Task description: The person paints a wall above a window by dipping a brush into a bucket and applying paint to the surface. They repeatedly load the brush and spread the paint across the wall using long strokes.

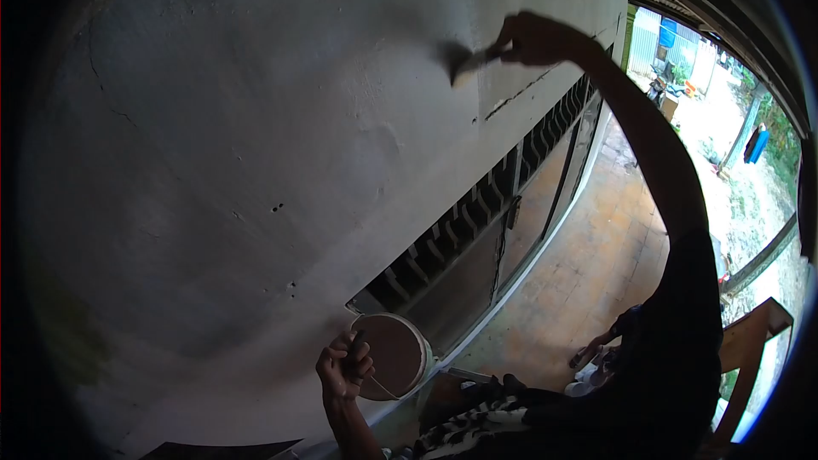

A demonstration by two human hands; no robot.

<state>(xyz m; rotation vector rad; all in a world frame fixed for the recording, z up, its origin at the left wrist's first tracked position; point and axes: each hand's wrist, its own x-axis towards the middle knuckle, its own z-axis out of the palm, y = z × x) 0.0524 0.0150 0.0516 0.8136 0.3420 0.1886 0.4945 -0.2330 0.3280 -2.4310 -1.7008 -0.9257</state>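
My right hand [538, 39] is raised at the end of my outstretched arm, its fingers closed around the handle of a paintbrush [469, 65]. The brush's dark bristles are at the pale wall [281, 119]; whether they press on it is hard to tell. Low in the view, my left hand [345, 366] is closed around the dark grip of a bucket's wire handle. The round bucket [394, 356] hangs beside that hand, with a brownish surface inside its pale rim.
Below the wall's edge runs a barred window [452, 238] with a dark frame. A tiled floor [579, 264] lies far below, where part of another person [596, 358] shows. A wooden piece [754, 332] stands at right, before a bright outdoor area.
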